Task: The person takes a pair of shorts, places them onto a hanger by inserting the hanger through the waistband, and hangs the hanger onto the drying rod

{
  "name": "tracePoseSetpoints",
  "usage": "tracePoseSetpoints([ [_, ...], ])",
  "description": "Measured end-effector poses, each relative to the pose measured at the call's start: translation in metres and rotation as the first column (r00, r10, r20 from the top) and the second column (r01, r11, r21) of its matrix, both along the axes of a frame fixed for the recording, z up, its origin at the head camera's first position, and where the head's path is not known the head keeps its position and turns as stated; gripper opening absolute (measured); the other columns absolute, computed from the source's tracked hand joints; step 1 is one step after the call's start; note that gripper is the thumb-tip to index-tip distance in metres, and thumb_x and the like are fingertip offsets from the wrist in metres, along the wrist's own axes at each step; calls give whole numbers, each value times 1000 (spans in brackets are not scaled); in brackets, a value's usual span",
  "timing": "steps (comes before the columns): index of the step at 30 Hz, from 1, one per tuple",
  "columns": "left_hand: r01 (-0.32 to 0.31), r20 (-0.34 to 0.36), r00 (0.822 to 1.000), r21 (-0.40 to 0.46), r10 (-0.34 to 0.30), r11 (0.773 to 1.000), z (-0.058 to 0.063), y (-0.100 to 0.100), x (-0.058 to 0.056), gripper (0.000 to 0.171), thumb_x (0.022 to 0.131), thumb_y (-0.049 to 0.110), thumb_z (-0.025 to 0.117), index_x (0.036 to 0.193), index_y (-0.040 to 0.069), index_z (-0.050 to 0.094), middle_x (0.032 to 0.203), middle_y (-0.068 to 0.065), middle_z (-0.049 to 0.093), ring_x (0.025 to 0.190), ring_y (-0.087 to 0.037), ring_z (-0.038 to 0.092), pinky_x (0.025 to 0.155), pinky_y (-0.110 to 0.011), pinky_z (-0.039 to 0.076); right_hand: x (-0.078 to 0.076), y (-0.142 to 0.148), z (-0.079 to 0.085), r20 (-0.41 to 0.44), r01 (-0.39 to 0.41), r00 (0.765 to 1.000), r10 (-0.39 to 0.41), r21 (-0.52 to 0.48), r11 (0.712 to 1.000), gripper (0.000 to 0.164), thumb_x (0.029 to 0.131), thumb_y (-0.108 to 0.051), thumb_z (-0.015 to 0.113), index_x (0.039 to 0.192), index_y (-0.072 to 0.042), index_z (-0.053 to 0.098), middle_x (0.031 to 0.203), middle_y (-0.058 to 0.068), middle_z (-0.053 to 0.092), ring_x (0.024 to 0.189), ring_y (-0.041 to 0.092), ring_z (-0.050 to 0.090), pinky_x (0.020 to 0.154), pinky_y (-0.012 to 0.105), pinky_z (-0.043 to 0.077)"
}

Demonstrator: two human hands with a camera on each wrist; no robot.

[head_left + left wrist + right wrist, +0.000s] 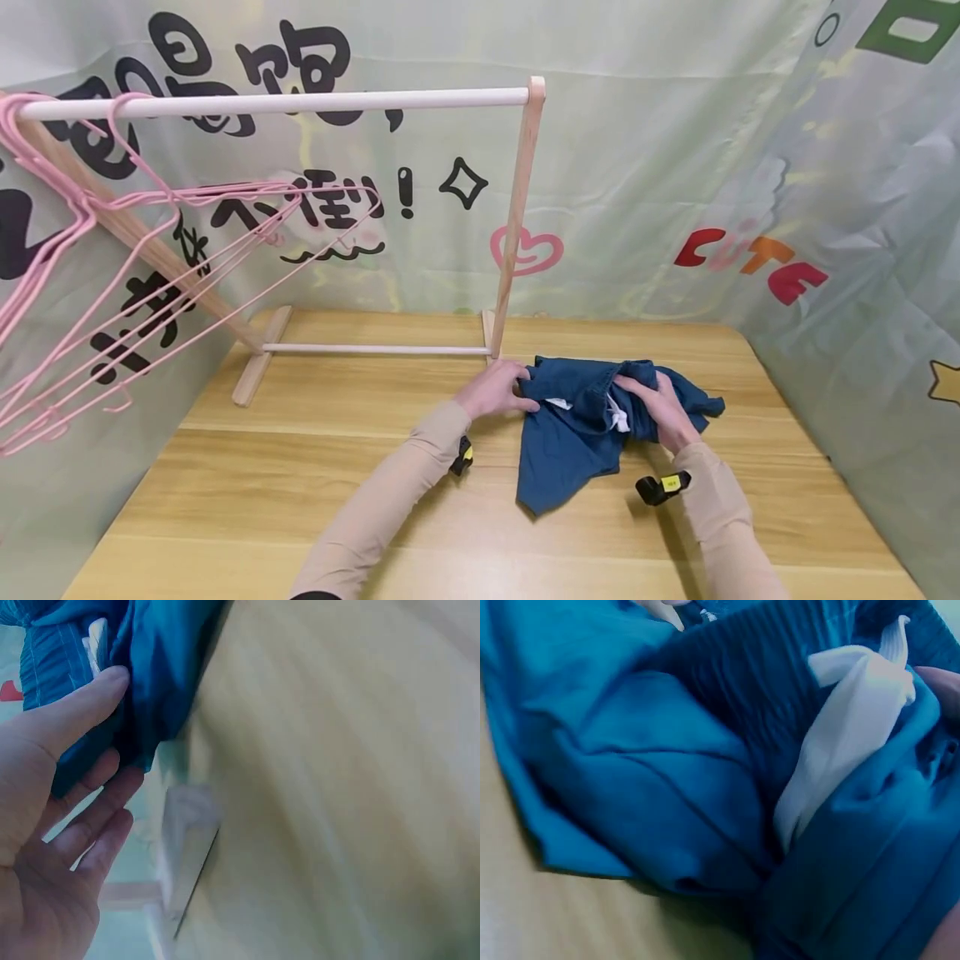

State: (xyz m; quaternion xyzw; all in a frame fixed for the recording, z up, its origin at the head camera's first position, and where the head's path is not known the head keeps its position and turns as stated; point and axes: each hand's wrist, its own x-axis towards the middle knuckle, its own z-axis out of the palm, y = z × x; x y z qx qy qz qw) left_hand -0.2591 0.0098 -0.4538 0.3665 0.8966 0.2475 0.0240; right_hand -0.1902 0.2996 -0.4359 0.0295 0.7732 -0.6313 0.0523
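Observation:
A pair of dark blue shorts [566, 450] lies bunched on the table, one leg spread toward the front. A gathered elastic waistband [727, 682] and a white drawstring [840, 727] show up close in the right wrist view. At the left end of the waistband, my left hand [498, 390] pinches the cloth; in the left wrist view its thumb lies over the fabric and the fingers pass behind. My right hand [663, 408] grips the bunched cloth on the right side, with some of its fingers hidden in the folds.
A wooden rack with a white top rail [337, 102] stands at the back left, its right post [517, 217] close behind my left hand. Several pink hangers [142, 208] hang at its left end. A printed curtain [637, 167] surrounds the wooden table [300, 500].

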Motion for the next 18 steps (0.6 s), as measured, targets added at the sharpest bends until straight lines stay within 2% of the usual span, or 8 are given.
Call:
tracePoseSetpoints([
  [3, -6, -53, 999, -21, 5, 1000, 7, -5, -2, 33, 89, 32, 78, 110, 8, 73, 105, -7, 75, 92, -17, 69, 82, -28, 55, -1, 1, 6, -49, 15, 999, -19, -79, 997, 7, 99, -28, 64, 98, -33, 69, 96, -19, 68, 92, 2, 63, 85, 16, 50],
  [6, -63, -120, 991, -57, 56, 996, 16, -8, -3, 33, 92, 34, 74, 115, 10, 73, 107, -7, 74, 96, -21, 68, 86, -32, 55, -2, 1, 12, -111, 4, 994, -23, -162, 987, 14, 100, -20, 62, 102, -31, 70, 97, -18, 71, 90, 1, 65, 83, 16, 52],
  [10, -151, -201, 971, -99, 129, 984, 27, -13, -3, 45, 90, 43, 72, 122, 12, 73, 115, -7, 68, 104, -26, 60, 89, -37, 53, -3, 0, 21, -202, -36, 979, -15, -246, 969, 22, 100, -10, 59, 101, -27, 73, 96, -15, 73, 86, 2, 68, 80, 17, 54],
  [14, -157, -242, 962, -101, 129, 982, 34, -17, -6, 44, 88, 47, 73, 119, 15, 75, 114, -8, 60, 103, -26, 53, 84, -37, 50, -4, 0, 33, -283, -47, 958, -48, -318, 947, 29, 99, -1, 57, 98, -24, 75, 92, -12, 74, 84, 2, 68, 78, 17, 55],
  [18, -136, -230, 966, -81, 114, 987, 38, -23, -5, 29, 88, 42, 76, 104, 17, 76, 116, -4, 59, 105, -25, 54, 88, -37, 50, -4, 4, 44, -356, -44, 927, -116, -413, 910, 37, 97, 9, 53, 95, -19, 77, 90, -9, 76, 83, 2, 70, 77, 17, 55],
])
